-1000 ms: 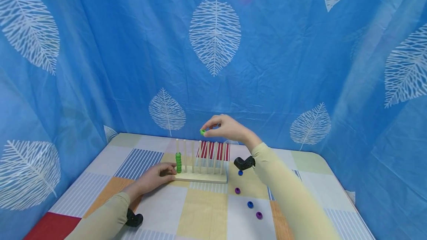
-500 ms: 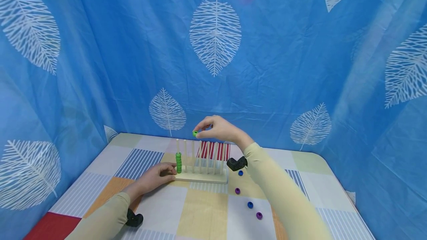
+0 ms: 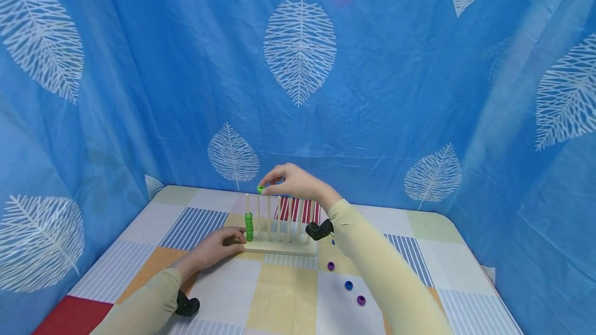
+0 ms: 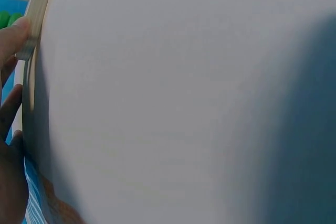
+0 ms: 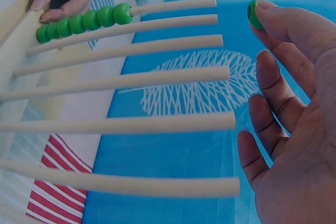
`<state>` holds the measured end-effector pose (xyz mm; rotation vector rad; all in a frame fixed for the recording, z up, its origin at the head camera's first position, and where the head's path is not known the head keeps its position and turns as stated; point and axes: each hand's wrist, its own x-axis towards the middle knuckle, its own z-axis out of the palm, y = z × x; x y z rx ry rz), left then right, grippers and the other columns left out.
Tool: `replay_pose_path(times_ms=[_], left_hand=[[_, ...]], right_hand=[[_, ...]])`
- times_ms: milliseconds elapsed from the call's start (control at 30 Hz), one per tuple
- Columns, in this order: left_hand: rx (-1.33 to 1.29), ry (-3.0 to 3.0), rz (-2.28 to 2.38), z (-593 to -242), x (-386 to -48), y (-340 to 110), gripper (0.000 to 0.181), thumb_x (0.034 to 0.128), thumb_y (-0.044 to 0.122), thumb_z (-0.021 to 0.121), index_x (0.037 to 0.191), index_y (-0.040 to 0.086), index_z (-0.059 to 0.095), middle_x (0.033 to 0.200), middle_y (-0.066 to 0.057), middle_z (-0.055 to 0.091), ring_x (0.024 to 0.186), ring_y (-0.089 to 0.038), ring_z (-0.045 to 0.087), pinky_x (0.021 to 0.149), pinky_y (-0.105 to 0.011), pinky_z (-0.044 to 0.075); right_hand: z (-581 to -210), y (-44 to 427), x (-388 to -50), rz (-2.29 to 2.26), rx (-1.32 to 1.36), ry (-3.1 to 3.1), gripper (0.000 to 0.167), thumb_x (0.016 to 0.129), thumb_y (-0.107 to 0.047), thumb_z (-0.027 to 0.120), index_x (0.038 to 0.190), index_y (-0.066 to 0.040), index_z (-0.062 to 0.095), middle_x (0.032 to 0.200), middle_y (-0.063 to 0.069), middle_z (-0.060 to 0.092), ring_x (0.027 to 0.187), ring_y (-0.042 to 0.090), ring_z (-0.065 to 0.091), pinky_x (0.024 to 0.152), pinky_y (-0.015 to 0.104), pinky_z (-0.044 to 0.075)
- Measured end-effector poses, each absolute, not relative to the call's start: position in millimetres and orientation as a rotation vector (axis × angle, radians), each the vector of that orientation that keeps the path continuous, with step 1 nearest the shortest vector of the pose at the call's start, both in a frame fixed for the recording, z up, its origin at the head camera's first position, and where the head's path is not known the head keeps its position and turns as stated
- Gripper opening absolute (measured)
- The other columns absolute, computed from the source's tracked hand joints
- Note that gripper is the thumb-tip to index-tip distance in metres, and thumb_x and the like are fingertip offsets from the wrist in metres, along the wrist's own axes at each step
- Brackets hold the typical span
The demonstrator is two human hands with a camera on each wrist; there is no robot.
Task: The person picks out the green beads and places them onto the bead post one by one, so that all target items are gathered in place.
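A pale wooden peg stand (image 3: 279,248) rests on the table, its row of upright pegs running left to right. Green beads (image 3: 249,227) are stacked on its leftmost peg, which still shows bare wood at the top. At the base's left end, my left hand (image 3: 221,248) grips the corner; in the left wrist view its thumb (image 4: 14,36) lies against the base edge. Between thumb and index finger, my right hand (image 3: 298,182) pinches one green bead (image 5: 254,15). That bead is just above the second peg from the left, apart from the pegs in the right wrist view.
Loose beads lie right of the stand: a purple bead (image 3: 331,266), a blue bead (image 3: 348,285) and another purple bead (image 3: 361,300). One more blue bead (image 3: 333,242) is partly hidden by the right wrist. A blue leaf-patterned curtain (image 3: 372,118) surrounds the checked tablecloth (image 3: 284,293).
My right hand has moved left with the green bead and sunk slightly, from above the middle pegs toward the left ones. The left hand and the stand have stayed in place.
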<state>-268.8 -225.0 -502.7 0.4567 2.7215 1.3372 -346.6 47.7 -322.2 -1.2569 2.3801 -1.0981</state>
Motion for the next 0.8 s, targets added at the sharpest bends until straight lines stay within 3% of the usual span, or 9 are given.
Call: replay_pose_path(times_ms=[600, 800], left_hand=[[0.455, 2.700, 1.339, -504, -272, -227, 0.007, 0.0949, 0.030, 0.075, 0.098, 0.025, 0.072, 0.145, -0.008, 0.058, 0.141, -0.040, 0.044, 0.115, -0.064, 0.030], [0.441, 2.693, 1.345, -504, -271, -226, 0.007, 0.0945, 0.028, 0.076, 0.098, 0.024, 0.073, 0.146, -0.008, 0.058, 0.141, -0.040, 0.043, 0.115, -0.064, 0.030]], right_hand=[[-325, 28, -345, -1.036, -1.249, 2.414, 0.021, 0.098, -0.033, 0.072, 0.116, -0.024, 0.075, 0.115, -0.006, 0.065, 0.101, 0.016, 0.056, 0.079, 0.033, 0.051], [-326, 24, -346, -1.051, -1.218, 2.412, 0.018, 0.098, -0.031, 0.072, 0.114, -0.025, 0.076, 0.118, -0.003, 0.064, 0.101, 0.015, 0.057, 0.084, 0.034, 0.052]])
